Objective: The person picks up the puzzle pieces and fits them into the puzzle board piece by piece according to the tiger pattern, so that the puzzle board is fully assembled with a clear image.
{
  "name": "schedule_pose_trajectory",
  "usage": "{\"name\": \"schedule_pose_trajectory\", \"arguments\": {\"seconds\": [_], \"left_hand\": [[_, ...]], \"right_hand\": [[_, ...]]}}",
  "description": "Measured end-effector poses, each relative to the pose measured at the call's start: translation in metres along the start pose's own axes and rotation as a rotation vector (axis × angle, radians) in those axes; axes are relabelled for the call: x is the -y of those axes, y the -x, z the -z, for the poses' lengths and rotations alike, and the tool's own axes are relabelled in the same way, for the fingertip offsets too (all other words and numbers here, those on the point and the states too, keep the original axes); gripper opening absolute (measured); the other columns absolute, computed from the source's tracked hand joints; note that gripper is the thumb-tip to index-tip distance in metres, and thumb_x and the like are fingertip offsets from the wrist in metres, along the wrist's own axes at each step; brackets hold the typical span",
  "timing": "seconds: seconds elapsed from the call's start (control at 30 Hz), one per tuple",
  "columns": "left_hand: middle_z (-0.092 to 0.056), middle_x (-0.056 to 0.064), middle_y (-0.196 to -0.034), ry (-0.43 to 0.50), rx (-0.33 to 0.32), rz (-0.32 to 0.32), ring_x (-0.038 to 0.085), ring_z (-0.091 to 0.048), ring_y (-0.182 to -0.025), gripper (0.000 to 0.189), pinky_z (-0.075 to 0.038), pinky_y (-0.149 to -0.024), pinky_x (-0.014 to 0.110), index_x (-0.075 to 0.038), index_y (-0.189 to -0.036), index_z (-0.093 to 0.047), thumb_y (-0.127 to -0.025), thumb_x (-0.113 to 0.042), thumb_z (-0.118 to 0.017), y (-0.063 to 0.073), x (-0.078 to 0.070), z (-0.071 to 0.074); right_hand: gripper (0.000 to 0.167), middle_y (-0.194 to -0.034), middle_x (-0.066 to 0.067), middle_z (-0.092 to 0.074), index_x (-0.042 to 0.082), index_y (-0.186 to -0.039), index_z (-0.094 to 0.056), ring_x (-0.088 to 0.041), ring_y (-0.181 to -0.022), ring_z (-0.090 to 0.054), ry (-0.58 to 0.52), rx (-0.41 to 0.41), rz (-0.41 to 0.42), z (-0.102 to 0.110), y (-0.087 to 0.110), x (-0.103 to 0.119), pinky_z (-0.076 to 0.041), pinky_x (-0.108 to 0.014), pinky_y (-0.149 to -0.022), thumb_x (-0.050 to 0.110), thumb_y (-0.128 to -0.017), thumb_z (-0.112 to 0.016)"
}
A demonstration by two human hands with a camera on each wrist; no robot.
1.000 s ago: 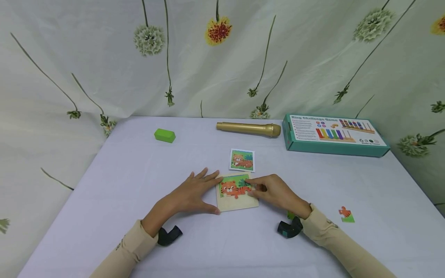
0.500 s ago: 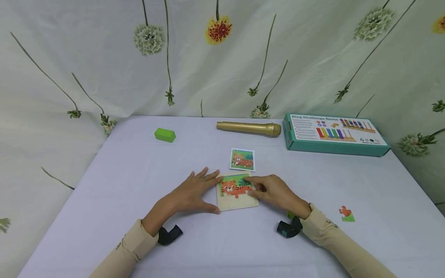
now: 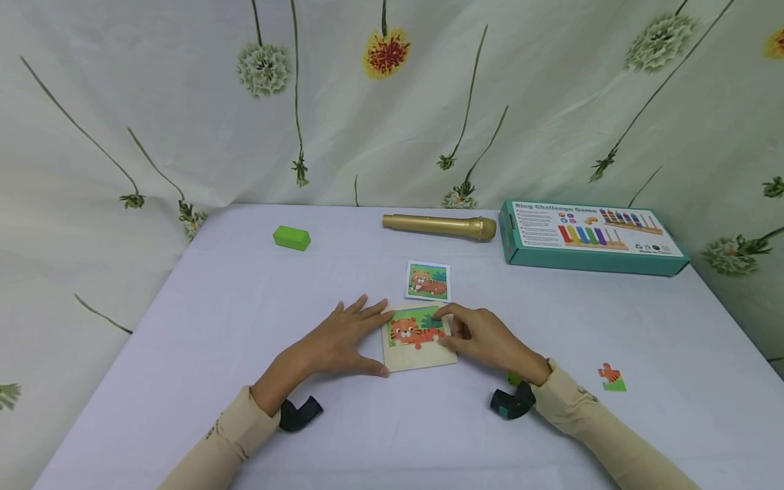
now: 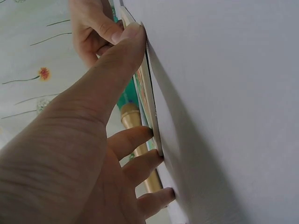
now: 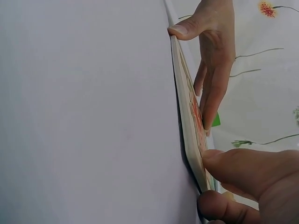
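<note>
A wooden puzzle board (image 3: 419, 357) lies flat in the head view, its upper part filled with tiger pieces and its lower part bare wood. My left hand (image 3: 339, 344) spreads its fingers along the board's left side; in the left wrist view the thumb (image 4: 133, 39) touches the edge. With bent index finger and thumb, my right hand (image 3: 486, 340) pinches a puzzle piece (image 3: 431, 321) at the board's upper right. The right wrist view shows the thumb (image 5: 219, 161) on the board's face. Another puzzle piece (image 3: 612, 378) lies farther right, with orange and green print.
A tiger picture card (image 3: 427, 281) lies just behind the board. Farther back are a green block (image 3: 291, 238), a gold microphone (image 3: 438, 226) and a teal game box (image 3: 594, 238). Something green (image 3: 514, 379) is partly hidden beneath the right wrist.
My right hand's index finger bends slightly more and shifts a little at the board's upper right. The left hand and board stay in place.
</note>
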State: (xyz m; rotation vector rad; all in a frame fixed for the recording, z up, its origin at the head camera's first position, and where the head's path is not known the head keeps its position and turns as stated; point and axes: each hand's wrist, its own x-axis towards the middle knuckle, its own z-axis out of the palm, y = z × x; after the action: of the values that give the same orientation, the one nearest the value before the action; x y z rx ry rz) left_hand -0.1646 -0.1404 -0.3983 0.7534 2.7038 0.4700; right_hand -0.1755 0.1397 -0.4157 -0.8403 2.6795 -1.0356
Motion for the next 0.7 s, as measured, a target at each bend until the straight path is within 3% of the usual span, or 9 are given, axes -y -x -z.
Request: {"name": "schedule_pose_trajectory", "arguments": {"seconds": [0.4,0.7], "left_hand": [[-0.024,-0.002,-0.158,0.007,0.002,0.008,0.031,-0.007,-0.148,0.094,-0.007,-0.115,0.06,-0.023,-0.149,-0.037,-0.07,-0.057,-0.077,0.0004,-0.0005,-0.0001],[-0.023,-0.003,-0.158,0.003,0.001,0.006,0.03,-0.007,-0.148,0.095,-0.007,-0.115,0.059,-0.023,-0.149,-0.037,-0.07,-0.057,-0.077,0.0002,-0.0005,-0.0001]], "right_hand": [[0.011,-0.069,0.009,-0.053,0.015,-0.1,-0.066,-0.006,-0.059,-0.046,-0.029,0.0,-0.017,-0.0004,0.0008,-0.0019,-0.037,-0.018,-0.051,0.015,-0.089,-0.068],[0.011,-0.069,0.008,-0.054,0.017,-0.1,-0.069,-0.007,-0.06,-0.046,-0.04,-0.01,-0.016,0.0009,0.0014,-0.0028,-0.037,-0.019,-0.052,0.014,-0.09,-0.066]]}}
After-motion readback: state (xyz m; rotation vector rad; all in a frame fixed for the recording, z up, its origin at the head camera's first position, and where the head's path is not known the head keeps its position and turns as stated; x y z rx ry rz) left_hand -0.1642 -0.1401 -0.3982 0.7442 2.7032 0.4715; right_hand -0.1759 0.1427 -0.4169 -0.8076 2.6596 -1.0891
